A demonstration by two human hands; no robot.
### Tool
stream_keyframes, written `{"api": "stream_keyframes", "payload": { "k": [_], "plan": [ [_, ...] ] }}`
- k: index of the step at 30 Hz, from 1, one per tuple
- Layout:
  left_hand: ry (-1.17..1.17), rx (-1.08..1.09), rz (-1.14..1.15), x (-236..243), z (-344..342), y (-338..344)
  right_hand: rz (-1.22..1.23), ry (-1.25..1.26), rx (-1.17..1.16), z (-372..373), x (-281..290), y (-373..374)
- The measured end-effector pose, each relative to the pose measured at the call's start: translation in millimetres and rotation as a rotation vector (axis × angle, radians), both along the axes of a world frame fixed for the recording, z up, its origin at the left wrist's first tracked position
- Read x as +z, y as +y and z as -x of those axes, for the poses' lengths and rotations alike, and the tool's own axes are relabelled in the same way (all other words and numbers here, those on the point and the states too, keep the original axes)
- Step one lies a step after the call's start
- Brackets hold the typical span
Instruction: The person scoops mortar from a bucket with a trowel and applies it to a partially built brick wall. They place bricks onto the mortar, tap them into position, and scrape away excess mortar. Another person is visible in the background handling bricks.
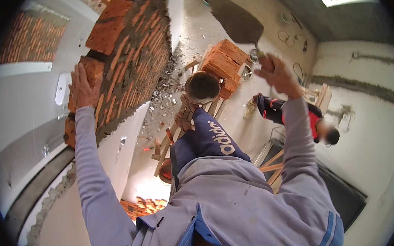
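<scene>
My left hand (85,88) lies across an orange brick (91,67) on top of the brick wall, thumb on one side and fingers along the other. Grey mortar streaks the wall's face (130,64). Up and away from the wall, my right hand (278,76) is closed round the handle of a trowel (235,22); its broad grey blade points to the upper left. Below the trowel stands a round bucket (202,87) with grey mortar inside, beside a stack of orange bricks (225,59).
My feet are on a wooden scaffold (163,150) near the bucket. Rubble (162,90) litters the floor along the wall's foot. A person in dark and red clothes (295,114) is at the right. More bricks (144,207) lie below, and cables (285,36) lie on the far floor.
</scene>
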State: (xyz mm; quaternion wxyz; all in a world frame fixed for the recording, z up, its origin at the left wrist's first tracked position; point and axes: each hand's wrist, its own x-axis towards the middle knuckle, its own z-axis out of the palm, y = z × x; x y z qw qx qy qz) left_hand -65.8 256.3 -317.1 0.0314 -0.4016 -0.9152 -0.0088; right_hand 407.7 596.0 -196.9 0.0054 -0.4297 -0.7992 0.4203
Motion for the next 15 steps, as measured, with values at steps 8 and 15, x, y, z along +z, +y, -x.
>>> {"api": "stream_keyframes", "payload": {
  "k": [8,15],
  "plan": [
    [-0.071,0.032,-0.069,0,-8,3,0.271,0.063,-0.799,-163,-158,-105],
    [-0.040,-0.018,-0.070,10,-12,4,0.341,0.109,-1.239,-181,-311,-121]
  ]
}}
